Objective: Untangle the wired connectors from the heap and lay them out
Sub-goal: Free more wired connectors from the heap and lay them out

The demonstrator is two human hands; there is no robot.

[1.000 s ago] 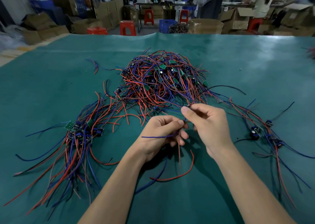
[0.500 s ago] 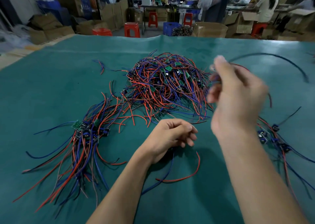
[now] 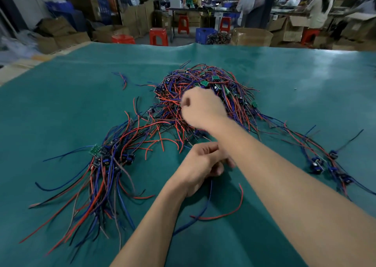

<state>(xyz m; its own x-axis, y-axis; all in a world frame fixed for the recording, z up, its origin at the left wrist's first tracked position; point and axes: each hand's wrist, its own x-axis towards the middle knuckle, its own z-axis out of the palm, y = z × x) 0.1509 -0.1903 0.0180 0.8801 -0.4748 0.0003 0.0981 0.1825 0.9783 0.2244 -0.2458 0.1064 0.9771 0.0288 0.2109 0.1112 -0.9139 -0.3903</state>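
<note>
- right hand (image 3: pixel 201 108) fist-curled in the heap (image 3: pixel 203 96), grip blurry, can't tell
- left hand (image 3: pixel 200 167) curled on the desk (image 3: pixel 61 104), hold hidden too
- laid-out bunches left (image 3: pixel 103 171) and right (image 3: pixel 325 161)

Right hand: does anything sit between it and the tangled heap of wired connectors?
Nothing visible does. The right hand is already over the heap, fingers curled down among the red and blue wires. The left hand lies nearer, on the green mat, clear of the reach.

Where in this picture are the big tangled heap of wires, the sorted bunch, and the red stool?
tangled heap (image 3: pixel 240 96): head view, on wires at its right side.
sorted bunch (image 3: pixel 105 165): head view, on its clustered connectors.
red stool (image 3: pixel 158 36): head view, on its seat and legs.
</note>
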